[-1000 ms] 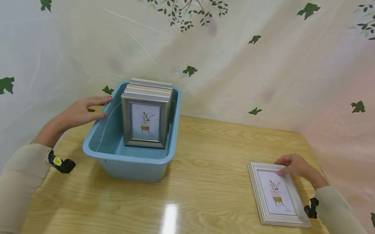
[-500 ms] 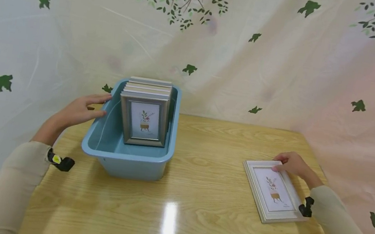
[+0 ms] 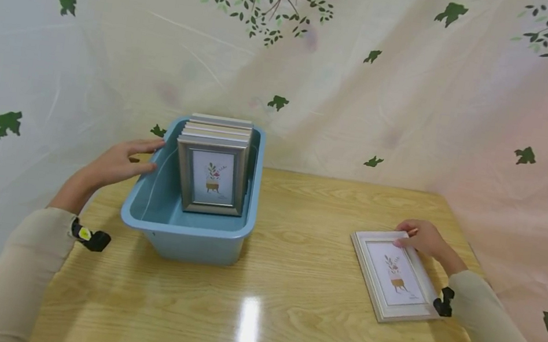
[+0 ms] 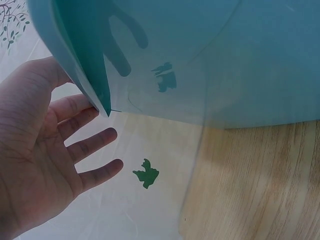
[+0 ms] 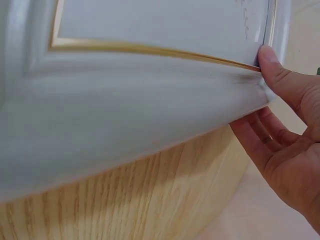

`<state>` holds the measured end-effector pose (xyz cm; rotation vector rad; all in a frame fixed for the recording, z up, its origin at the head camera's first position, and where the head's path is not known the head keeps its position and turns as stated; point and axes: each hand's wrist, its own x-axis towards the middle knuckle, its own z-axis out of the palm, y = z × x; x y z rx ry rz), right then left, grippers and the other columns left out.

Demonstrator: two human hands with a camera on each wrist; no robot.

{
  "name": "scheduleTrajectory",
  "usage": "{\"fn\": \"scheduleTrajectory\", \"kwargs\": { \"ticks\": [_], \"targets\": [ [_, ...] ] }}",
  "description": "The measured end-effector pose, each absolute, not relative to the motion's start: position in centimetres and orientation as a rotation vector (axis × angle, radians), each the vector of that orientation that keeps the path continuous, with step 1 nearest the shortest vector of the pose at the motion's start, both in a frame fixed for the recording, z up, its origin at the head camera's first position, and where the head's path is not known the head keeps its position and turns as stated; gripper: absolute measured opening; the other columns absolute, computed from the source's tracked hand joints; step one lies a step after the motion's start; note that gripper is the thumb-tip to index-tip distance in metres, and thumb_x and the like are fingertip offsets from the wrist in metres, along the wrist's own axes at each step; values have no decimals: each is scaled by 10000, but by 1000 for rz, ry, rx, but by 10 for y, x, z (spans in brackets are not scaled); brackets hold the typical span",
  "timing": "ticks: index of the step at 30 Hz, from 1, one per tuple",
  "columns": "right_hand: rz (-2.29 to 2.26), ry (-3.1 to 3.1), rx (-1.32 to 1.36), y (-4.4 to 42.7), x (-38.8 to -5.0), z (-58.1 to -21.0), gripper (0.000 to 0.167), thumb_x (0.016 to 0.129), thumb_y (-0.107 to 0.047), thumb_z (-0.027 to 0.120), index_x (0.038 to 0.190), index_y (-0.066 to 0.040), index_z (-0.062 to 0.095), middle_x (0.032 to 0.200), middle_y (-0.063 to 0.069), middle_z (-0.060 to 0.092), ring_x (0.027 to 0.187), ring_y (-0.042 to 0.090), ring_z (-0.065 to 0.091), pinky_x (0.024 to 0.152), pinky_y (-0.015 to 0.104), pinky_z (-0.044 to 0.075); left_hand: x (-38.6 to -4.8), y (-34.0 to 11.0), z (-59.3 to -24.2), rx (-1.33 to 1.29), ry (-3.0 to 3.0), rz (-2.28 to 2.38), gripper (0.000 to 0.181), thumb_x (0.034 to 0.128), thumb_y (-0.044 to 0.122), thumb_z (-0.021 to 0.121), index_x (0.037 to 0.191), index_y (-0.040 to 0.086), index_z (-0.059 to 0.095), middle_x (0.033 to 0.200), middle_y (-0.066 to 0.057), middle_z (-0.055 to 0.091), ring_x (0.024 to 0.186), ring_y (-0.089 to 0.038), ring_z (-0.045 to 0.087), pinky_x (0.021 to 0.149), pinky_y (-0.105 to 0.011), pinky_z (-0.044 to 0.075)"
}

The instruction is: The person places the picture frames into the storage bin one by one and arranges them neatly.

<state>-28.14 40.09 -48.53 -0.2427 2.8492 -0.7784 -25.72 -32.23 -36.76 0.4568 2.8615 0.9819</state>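
Note:
On the left stands a blue plastic bin point(image 3: 186, 231). My left hand point(image 3: 123, 161) touches its left rim, the fingers fairly straight and spread; in the left wrist view, the lower fingers point(image 4: 102, 172) hang apart from the wall. Inside the bin, several picture frames stand upright in a row, a silver-grey picture frame point(image 3: 211, 209) at the front. On the right, my right hand point(image 3: 422, 237) pinches the far edge of a white picture frame point(image 3: 396, 276), its thumb point(image 5: 275, 65) on the face and fingers under the edge. Whether another frame lies beneath cannot be told.
The wooden table point(image 3: 297, 227) stretches between the bin and the white frame. Behind it hangs a pale cloth point(image 3: 334, 115) printed with leaves and branches, close to the bin's back.
My right hand and the white picture frame have shifted slightly left and toward the back. The left hand and the bin have stayed in place.

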Motion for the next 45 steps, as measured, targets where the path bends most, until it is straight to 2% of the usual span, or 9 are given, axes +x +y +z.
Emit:
{"fn": "scheduleTrajectory", "kwargs": {
  "ticks": [8,13,22,29,45],
  "targets": [
    [-858,2831,-188,394,-283,-479,395,892,-259,802,1149,6,660,1226,309,622,929,308,623,675,300,557,-256,-322,-368,473,2869,990,681,1008,256,616,1604,103,324,1649,-240,293,1482,-516,306,1090,-770,318],
    [-938,2785,-153,387,-283,-474,426,893,-244,803,1184,16,633,1225,354,591,869,263,643,660,325,590,-255,-321,-367,465,2862,997,682,1006,246,612,1606,107,319,1653,-238,283,1491,-517,288,1095,-772,308],
    [-1058,2718,-174,385,-284,-461,425,909,-197,781,1225,39,623,1205,325,603,831,224,650,653,342,609,-254,-320,-365,454,2857,1004,684,1011,259,610,1611,125,311,1659,-230,276,1493,-512,286,1101,-768,303],
    [-1144,2618,-226,389,-286,-447,431,918,-185,770,1247,46,614,1217,317,618,884,237,665,695,405,631,-254,-321,-366,468,2849,1017,682,1013,250,611,1609,114,311,1660,-231,272,1496,-514,278,1101,-772,296],
    [-1144,2414,-253,409,-289,-415,519,957,-177,715,1388,31,513,1259,224,639,1005,215,685,833,452,625,-256,-323,-368,474,2858,1017,677,1015,251,603,1611,118,310,1657,-229,281,1468,-515,329,1092,-773,312]
  ]
}}
